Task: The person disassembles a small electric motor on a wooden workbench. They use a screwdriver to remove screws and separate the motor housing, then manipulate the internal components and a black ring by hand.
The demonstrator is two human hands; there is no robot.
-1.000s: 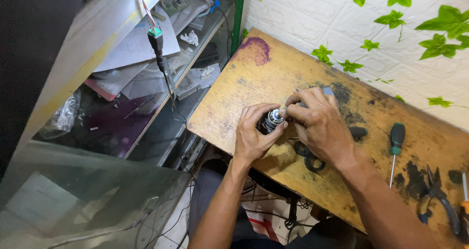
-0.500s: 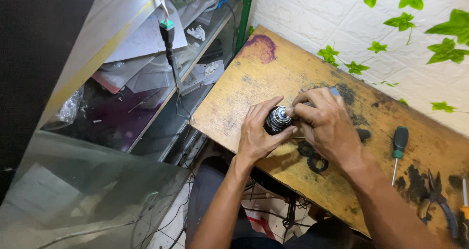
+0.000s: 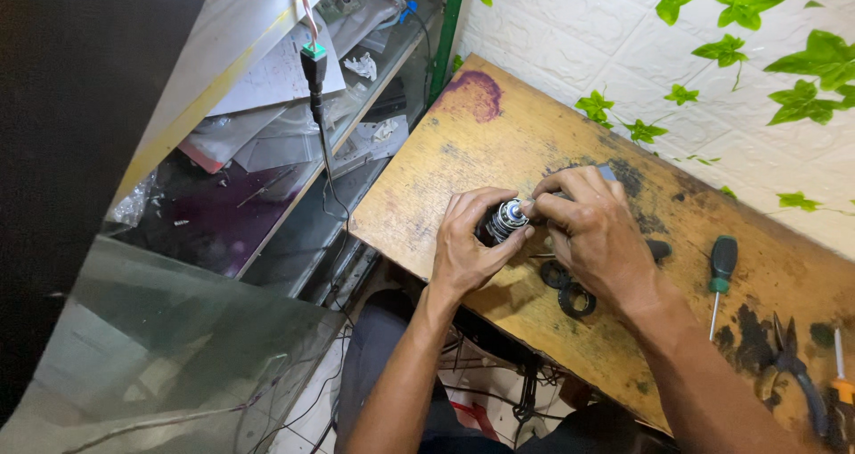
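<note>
My left hand (image 3: pixel 470 245) wraps a small dark cylindrical part (image 3: pixel 504 220) with a metal end, holding it just above the worn wooden bench (image 3: pixel 463 160); my right hand (image 3: pixel 595 231) pinches at that metal end with its fingertips. Black rings (image 3: pixel 567 289) lie under my right wrist. Farther right rest a green-handled screwdriver (image 3: pixel 720 271) and pliers (image 3: pixel 795 365).

The left hand (image 3: pixel 468 249) hides most of the small cylindrical part (image 3: pixel 504 220). The right hand (image 3: pixel 601 236) covers part of the black rings (image 3: pixel 570 289). The frame's edge cuts off the pliers (image 3: pixel 797 378).
</note>
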